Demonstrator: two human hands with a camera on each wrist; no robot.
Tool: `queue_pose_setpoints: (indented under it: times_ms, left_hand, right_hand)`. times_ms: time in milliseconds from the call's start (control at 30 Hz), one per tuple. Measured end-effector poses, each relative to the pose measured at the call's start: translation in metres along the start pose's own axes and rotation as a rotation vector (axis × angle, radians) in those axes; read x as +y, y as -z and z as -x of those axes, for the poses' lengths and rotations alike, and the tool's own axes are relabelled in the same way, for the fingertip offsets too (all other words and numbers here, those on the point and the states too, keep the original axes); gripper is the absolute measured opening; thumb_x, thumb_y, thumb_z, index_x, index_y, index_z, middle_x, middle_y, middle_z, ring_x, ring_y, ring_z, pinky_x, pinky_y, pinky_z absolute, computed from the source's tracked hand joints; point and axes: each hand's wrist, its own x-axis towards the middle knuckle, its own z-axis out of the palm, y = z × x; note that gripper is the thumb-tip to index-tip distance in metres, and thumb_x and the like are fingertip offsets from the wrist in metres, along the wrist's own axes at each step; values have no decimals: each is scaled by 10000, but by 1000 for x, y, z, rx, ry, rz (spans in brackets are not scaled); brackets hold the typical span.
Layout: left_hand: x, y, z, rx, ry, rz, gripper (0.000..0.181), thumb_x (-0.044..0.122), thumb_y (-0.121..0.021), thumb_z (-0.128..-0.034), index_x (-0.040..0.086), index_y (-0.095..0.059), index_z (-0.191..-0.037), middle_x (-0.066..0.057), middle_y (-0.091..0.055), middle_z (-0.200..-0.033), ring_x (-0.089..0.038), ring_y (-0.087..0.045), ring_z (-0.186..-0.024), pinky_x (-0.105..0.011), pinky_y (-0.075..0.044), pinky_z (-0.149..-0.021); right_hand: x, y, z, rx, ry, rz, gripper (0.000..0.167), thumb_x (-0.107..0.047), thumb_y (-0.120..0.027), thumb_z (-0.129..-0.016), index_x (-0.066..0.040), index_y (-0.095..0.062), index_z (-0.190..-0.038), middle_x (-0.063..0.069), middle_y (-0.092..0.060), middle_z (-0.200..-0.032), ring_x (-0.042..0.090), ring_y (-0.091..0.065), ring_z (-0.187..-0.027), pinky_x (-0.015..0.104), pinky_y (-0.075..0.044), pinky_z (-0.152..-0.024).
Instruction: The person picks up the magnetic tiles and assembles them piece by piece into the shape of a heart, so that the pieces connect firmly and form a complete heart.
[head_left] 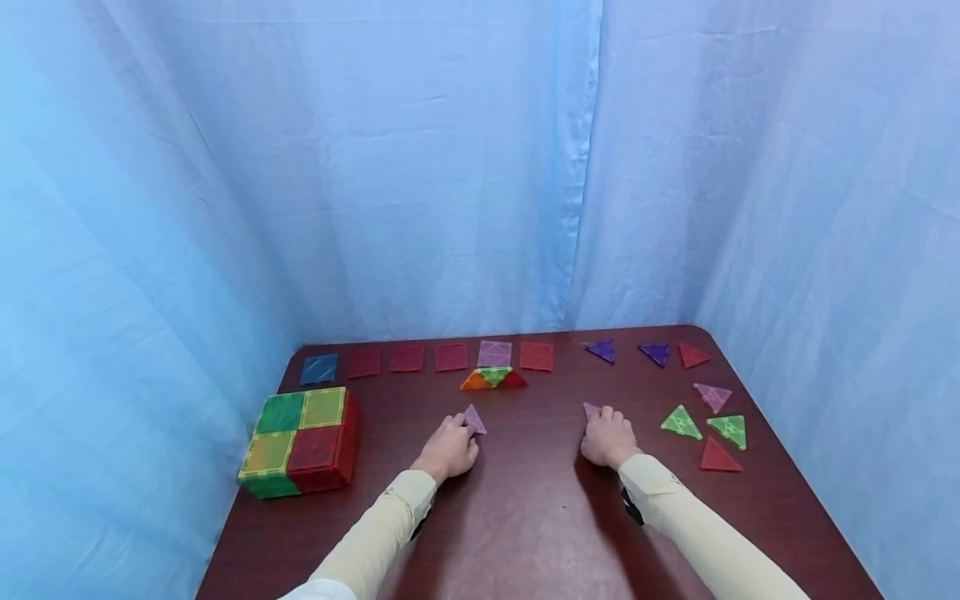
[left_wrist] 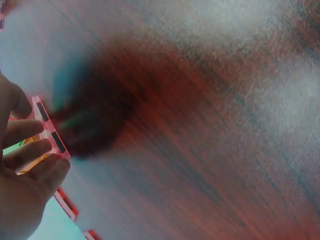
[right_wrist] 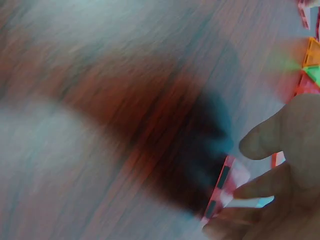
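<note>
- Across the bench [head_left: 525,508], loose tiles lie at the far edge and right side; the work in hand looks like handling two lilac triangles at once, one per hand, near the middle.
- At left, a coloured block [head_left: 324,450] stands apart from both hands; its inside cannot be made out.
- Left hand [head_left: 450,447]: thumb and fingers narrowed, seemingly pinching the left lilac triangle [head_left: 475,422] along its edge.
- Right hand [head_left: 609,437]: fingers touch the right lilac triangle [head_left: 590,409], but I cannot tell whether they grip it.
- Beyond and between the hands lies an orange, green and red row [head_left: 494,377]; whether it is flat or tilted is unclear. Should the triangles belong with it, the next move would call for secure edge holds and careful alignment.
- Most of the right triangle is hidden overhead by knuckles; the left wrist view cuts off part of its hand.
</note>
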Motion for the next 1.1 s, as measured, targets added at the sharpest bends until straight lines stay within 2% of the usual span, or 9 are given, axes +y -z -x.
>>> queue_pose_setpoints:
  times_ms: [233,433,600,700,767,933,1100]
  left_hand:
    - [0,-2,-5,-2,-15,1,295,185,-615,-935,39,-730,-1164,-131,-649,-1162,-312,-587,-1020,-407,-516,-979]
    - [1,-6,-7,28,-28,-22,326,170,-615,-920,32,-723,-1194,-135,-669,-1218,-323,-600,-1046,-393,-516,-980]
    - [6,-5,-8,39,-33,-36,306,174,-632,-914,50,-733,-1175,-110,-670,-1208,-319,-604,-1031,-384,-526,-959]
    - [11,-5,-11,42,-48,-57,315,187,-645,-906,65,-731,-1184,-96,-667,-1211,-314,-606,-1038,-381,-531,-948]
    - [14,-6,-13,39,-62,-78,350,202,-645,-899,77,-721,-1217,-89,-660,-1242,-308,-606,-1053,-377,-533,-944]
    - [19,-7,-15,3,-51,-73,454,224,-631,-909,101,-665,-1344,-85,-616,-1396,-304,-588,-1145,-393,-523,-978]
    - [18,-6,-14,-39,-29,-69,496,232,-635,-936,125,-610,-1420,-58,-563,-1488,-292,-563,-1218,-402,-512,-1004]
  right_hand:
    - [-30,1,-17,-31,114,-51,561,-119,-564,-868,164,-497,-1348,403,-440,-1431,528,-425,-1362,620,-407,-1080]
    - [-62,-1,-26,-51,174,-109,571,-86,-558,-873,166,-465,-1377,379,-406,-1491,514,-378,-1419,616,-372,-1125]
    - [-88,-6,-30,-48,212,-136,551,-85,-540,-874,118,-499,-1384,349,-390,-1520,493,-349,-1447,607,-363,-1138]
    - [-103,-9,-32,-65,218,-155,579,-116,-517,-896,81,-479,-1440,321,-355,-1560,465,-314,-1479,605,-358,-1143]
    - [-111,-9,-33,-75,234,-211,598,-114,-514,-888,74,-472,-1454,311,-334,-1577,460,-291,-1491,632,-348,-1134]
    - [-117,-19,-38,-80,293,-306,645,-106,-484,-864,33,-455,-1493,267,-293,-1618,440,-245,-1519,657,-306,-1132]
    - [-110,-35,-43,-25,327,-316,651,-88,-487,-852,-3,-472,-1497,234,-321,-1618,417,-269,-1517,633,-319,-1141]
